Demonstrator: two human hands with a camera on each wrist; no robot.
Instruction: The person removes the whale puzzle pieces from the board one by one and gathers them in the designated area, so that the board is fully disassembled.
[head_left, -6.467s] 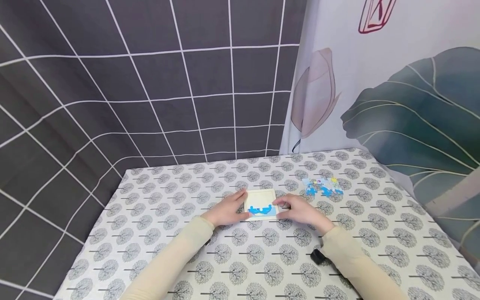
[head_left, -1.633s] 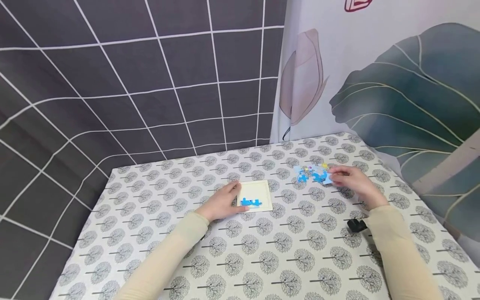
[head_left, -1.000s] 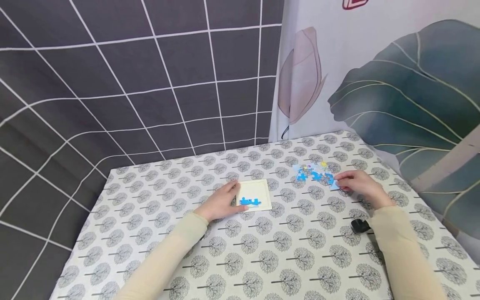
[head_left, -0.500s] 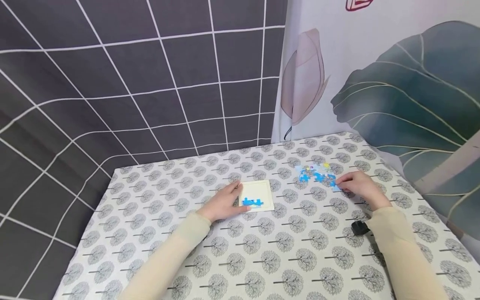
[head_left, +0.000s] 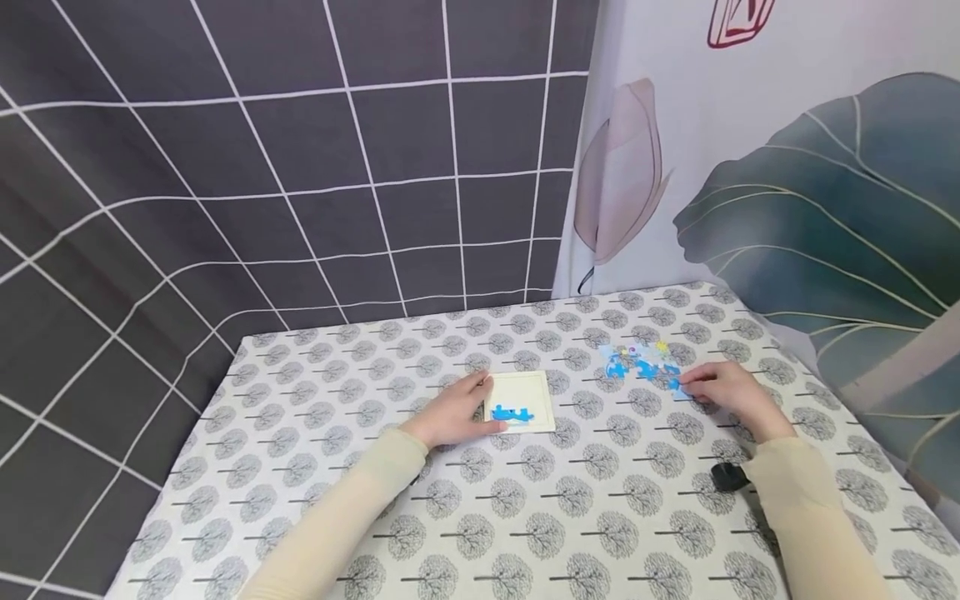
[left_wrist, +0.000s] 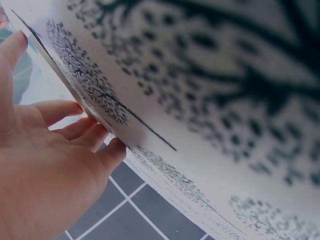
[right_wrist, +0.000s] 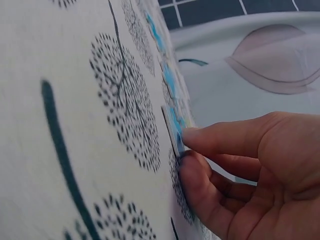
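A cream puzzle tray (head_left: 525, 387) lies on the table with blue jigsaw pieces (head_left: 513, 413) along its front left. My left hand (head_left: 450, 415) holds the tray's left side, thumb at the front edge and fingers along the left edge; in the left wrist view the fingertips meet the tray's thin rim. To the right, my right hand (head_left: 733, 393) pinches a blue puzzle piece (right_wrist: 175, 131) between thumb and index finger, low against the cloth. This piece sits at the right end of a cluster of loose puzzle pieces (head_left: 643, 369), some with yellow and purple details.
A white tablecloth (head_left: 540, 500) printed with grey trees covers the table. Behind it hangs a dark grid-patterned curtain (head_left: 405, 150), and a floral curtain (head_left: 810, 250) hangs at the right. A black wrist device (head_left: 727, 477) shows under the right sleeve.
Earlier my right hand was at the tray, where blue filled the whole front row; its right end is bare now. The hand has moved to the loose cluster with a piece. My left hand stays.
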